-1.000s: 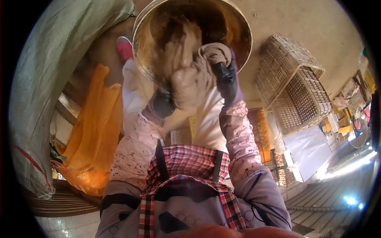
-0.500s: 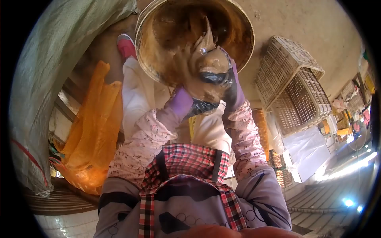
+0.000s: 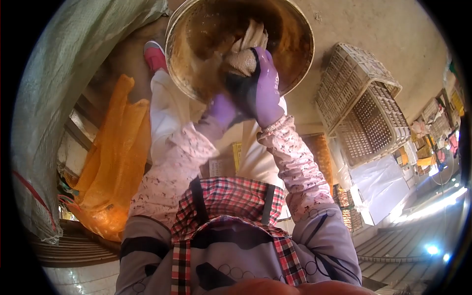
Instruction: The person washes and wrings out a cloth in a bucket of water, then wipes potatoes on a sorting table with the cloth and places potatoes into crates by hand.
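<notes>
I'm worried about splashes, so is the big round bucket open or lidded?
Open: no lid covers the bucket, and its brown-stained inside shows around the bunched material in the right hand.

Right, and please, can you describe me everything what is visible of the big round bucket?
The bucket has a wide round mouth, thin pale rim and brown-stained inner wall, darker deep inside; metal or plastic, I cannot tell. The picture's top edge cuts it off, and its base is hidden. The right hand holds a wet clump over the mouth; whether anything touches the rim is unclear.
</notes>
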Tool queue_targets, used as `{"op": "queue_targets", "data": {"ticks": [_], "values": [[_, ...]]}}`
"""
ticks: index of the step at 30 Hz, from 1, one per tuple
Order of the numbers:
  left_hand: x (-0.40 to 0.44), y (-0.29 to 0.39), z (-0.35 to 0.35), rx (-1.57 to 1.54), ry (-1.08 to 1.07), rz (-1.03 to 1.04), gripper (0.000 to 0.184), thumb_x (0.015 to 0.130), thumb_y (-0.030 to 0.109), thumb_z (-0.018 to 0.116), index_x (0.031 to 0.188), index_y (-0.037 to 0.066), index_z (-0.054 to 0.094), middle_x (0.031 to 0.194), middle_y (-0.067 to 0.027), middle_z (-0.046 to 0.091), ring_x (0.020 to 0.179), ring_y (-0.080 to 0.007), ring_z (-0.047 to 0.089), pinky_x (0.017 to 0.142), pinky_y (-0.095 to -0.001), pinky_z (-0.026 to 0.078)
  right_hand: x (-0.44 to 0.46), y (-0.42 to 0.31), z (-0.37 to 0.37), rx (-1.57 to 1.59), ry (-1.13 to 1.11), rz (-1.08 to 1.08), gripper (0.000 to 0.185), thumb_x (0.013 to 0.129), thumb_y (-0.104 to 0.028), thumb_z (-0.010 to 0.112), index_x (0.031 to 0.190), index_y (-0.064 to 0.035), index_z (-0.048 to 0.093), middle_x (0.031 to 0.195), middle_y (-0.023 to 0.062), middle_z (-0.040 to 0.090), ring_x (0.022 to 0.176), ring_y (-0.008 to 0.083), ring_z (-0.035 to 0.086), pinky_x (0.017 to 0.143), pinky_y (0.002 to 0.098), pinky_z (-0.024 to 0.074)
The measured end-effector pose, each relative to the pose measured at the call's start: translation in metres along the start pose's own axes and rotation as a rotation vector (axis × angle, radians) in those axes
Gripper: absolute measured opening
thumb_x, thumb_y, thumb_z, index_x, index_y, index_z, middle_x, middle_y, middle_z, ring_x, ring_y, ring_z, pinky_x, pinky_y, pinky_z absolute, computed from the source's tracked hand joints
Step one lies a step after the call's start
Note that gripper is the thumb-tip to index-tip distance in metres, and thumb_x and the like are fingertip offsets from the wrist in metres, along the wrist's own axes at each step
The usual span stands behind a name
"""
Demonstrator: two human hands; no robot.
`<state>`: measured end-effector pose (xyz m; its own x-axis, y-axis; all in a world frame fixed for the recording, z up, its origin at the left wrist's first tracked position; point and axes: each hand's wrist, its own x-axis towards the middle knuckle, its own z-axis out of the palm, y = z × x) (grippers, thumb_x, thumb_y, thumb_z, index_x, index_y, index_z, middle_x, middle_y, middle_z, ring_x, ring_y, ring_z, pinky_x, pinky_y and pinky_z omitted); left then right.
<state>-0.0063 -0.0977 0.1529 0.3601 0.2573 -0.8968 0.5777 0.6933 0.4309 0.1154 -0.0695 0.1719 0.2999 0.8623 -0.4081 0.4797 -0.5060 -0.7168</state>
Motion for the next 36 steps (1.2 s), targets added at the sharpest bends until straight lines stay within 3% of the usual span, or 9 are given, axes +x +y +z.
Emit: {"op": "queue_targets", "data": {"ticks": [6, 8, 10, 17, 22, 23, 26, 30, 36], "values": [[0.034, 0.034, -0.045, -1.465, -0.427, 0.146, 0.030, 0.091, 0.025, 0.050, 0.117, 0.011, 0.052, 0.112, -0.0109, 0.058, 0.096, -0.0233, 0.058, 0.083, -0.0349, 0.049, 0.033, 0.043, -0.010, 0.962, 0.237, 0.491, 0.029, 0.086, -0.013, 0.062, 0.111, -0.0002, 0.056, 0.099, 0.0103, 0.062, 0.088, 0.0208, 0.058, 0.083, 0.0296, 0.0455], [0.031, 0.018, -0.055, -1.680, -0.228, 0.059, 0.031, 0.093, 0.025, 0.048, 0.121, 0.012, 0.050, 0.117, -0.0132, 0.054, 0.104, -0.0272, 0.054, 0.088, -0.0392, 0.047, 0.047, 0.040, -0.017, 0.427, 0.356, 0.356, 0.028, 0.087, -0.015, 0.063, 0.110, 0.0001, 0.058, 0.097, 0.0064, 0.064, 0.086, 0.0165, 0.058, 0.082, 0.0277, 0.0449], [0.030, -0.030, -0.060, -1.466, 0.279, -0.141, 0.035, 0.095, 0.024, 0.046, 0.128, 0.013, 0.047, 0.128, -0.0185, 0.047, 0.117, -0.0348, 0.047, 0.099, -0.0471, 0.042, 0.035, 0.075, 0.022, 0.317, 0.280, 0.364, 0.030, 0.092, -0.022, 0.052, 0.111, 0.0007, 0.058, 0.099, 0.0086, 0.064, 0.089, 0.0172, 0.058, 0.084, 0.0280, 0.0444], [0.014, -0.006, -0.056, -1.150, 0.160, -0.187, 0.037, 0.092, 0.022, 0.050, 0.127, 0.010, 0.048, 0.121, -0.0176, 0.053, 0.111, -0.0307, 0.054, 0.092, -0.0413, 0.047, 0.045, 0.121, 0.073, -0.577, -0.508, 0.154, 0.033, 0.093, -0.023, 0.048, 0.114, 0.0005, 0.056, 0.103, 0.0161, 0.064, 0.088, 0.0247, 0.062, 0.079, 0.0324, 0.0484], [0.022, -0.020, -0.050, -1.241, 0.180, -0.186, 0.035, 0.091, 0.021, 0.051, 0.124, 0.008, 0.049, 0.121, -0.0186, 0.053, 0.110, -0.0309, 0.055, 0.091, -0.0402, 0.048, 0.030, 0.200, 0.121, -0.537, -0.004, 0.530, 0.025, 0.084, -0.014, 0.052, 0.105, -0.0021, 0.059, 0.097, 0.0159, 0.064, 0.084, 0.0293, 0.064, 0.067, 0.0383, 0.0521], [0.023, -0.018, -0.047, -1.266, 0.198, -0.212, 0.035, 0.091, 0.021, 0.051, 0.124, 0.008, 0.050, 0.121, -0.0190, 0.053, 0.110, -0.0314, 0.055, 0.091, -0.0405, 0.048, 0.033, 0.126, 0.096, -0.966, -0.564, 0.184, 0.026, 0.083, -0.015, 0.049, 0.102, -0.0021, 0.060, 0.099, 0.0189, 0.063, 0.086, 0.0284, 0.064, 0.065, 0.0387, 0.0521], [0.020, -0.014, -0.043, -1.272, 0.252, -0.233, 0.033, 0.091, 0.021, 0.052, 0.121, 0.008, 0.051, 0.120, -0.0201, 0.053, 0.109, -0.0330, 0.055, 0.091, -0.0418, 0.048, 0.030, 0.123, 0.084, -0.713, -0.527, -0.282, 0.031, 0.087, -0.024, 0.046, 0.099, -0.0014, 0.062, 0.097, 0.0199, 0.064, 0.085, 0.0294, 0.065, 0.066, 0.0425, 0.0505], [0.017, -0.016, -0.046, -1.243, 0.251, -0.215, 0.033, 0.092, 0.025, 0.053, 0.120, 0.008, 0.050, 0.117, -0.0208, 0.054, 0.108, -0.0344, 0.055, 0.090, -0.0447, 0.048, 0.058, 0.126, 0.048, -0.064, -0.089, 0.678, 0.042, 0.092, -0.033, 0.043, 0.100, 0.0040, 0.061, 0.090, 0.0209, 0.064, 0.083, 0.0250, 0.063, 0.071, 0.0393, 0.0505], [0.007, -0.001, -0.056, -1.368, 0.048, -0.445, 0.052, 0.088, 0.046, 0.055, 0.129, 0.018, 0.042, 0.123, -0.0115, 0.046, 0.110, -0.0269, 0.050, 0.091, -0.0404, 0.044, -0.018, 0.028, -0.006, 0.185, -0.017, -0.084, 0.051, 0.057, 0.006, 0.074, 0.105, -0.0045, 0.062, 0.095, 0.0134, 0.061, 0.091, 0.0264, 0.058, 0.083, 0.0336, 0.0472]]}}
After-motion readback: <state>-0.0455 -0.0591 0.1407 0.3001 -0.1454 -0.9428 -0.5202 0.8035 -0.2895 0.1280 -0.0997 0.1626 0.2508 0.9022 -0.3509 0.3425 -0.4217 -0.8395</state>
